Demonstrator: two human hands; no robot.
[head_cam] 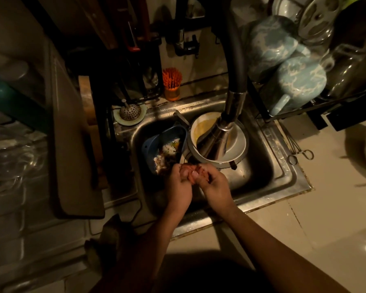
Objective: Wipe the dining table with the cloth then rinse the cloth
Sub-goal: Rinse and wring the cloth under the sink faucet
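Both my hands meet over the front of the steel sink [268,172]. My left hand [179,185] and my right hand [215,185] are closed together around a small bunched reddish cloth [195,170], which shows only between the fingers. The tap's spout [220,140] hangs just above and behind the hands, over the dishes. I cannot tell whether water runs in this dim light.
In the sink lie a blue container with food scraps [167,146] and a white bowl [237,144] inside a pan. A drain strainer [129,112] and an orange brush holder [172,85] stand behind it. A dish rack with blue mugs [298,85] is at the right, a cutting board [72,144] at the left.
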